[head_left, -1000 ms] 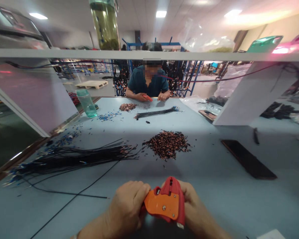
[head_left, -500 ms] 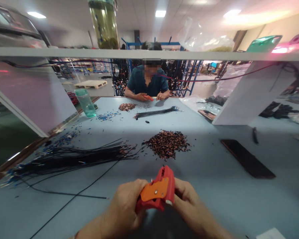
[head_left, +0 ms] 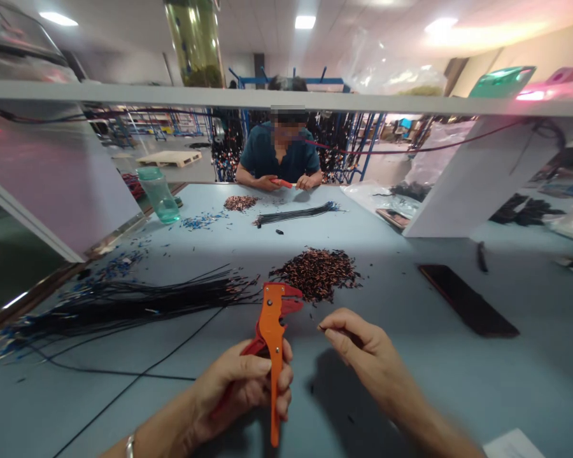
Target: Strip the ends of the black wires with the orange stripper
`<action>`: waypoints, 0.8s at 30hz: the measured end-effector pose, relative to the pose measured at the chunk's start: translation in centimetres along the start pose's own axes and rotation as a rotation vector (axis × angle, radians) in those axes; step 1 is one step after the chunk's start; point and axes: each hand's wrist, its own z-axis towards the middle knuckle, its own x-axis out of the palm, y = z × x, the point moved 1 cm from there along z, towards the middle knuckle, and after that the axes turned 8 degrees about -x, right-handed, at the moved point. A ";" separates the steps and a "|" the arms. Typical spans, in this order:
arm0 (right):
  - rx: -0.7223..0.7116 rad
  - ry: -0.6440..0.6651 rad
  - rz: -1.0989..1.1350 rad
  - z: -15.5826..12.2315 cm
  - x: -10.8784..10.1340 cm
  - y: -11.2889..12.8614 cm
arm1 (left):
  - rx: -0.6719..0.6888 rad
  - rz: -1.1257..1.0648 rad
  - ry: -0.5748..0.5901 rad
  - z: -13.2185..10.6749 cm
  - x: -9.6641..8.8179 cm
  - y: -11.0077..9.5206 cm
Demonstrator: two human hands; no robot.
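My left hand (head_left: 241, 388) is wrapped round the handles of an orange and red wire stripper (head_left: 272, 324), holding it upright with its jaws pointing away from me. My right hand (head_left: 363, 353) hovers just right of the tool, thumb and forefinger pinched together on something too small to make out. Beyond the tool lies a pile of small brown and black wire bits (head_left: 318, 272). A long bundle of black wires (head_left: 119, 302) stretches across the blue table (head_left: 410, 356) to my left.
A dark phone (head_left: 465, 299) lies on the right. A green bottle (head_left: 158, 194) stands at the far left. Across the table a person in a dark top (head_left: 279, 159) works with a red tool, beside another wire bundle (head_left: 296, 215) and bits pile (head_left: 239, 202). A shelf (head_left: 286, 102) runs overhead.
Both hands held the stripper flat near me; now my left hand alone holds it upright and further out, and my right hand has let go and pinched its fingers beside it.
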 end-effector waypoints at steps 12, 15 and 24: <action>-0.106 -0.061 -0.135 -0.4 -0.5 0.3 | -0.093 0.056 0.053 -0.3 0.4 0.6; -0.202 -0.046 -0.214 -0.5 -0.4 0.4 | -0.091 0.082 0.062 -0.3 0.5 0.7; -0.309 -0.074 -0.291 -0.4 -0.2 0.4 | -0.126 0.104 0.027 -0.2 0.5 0.7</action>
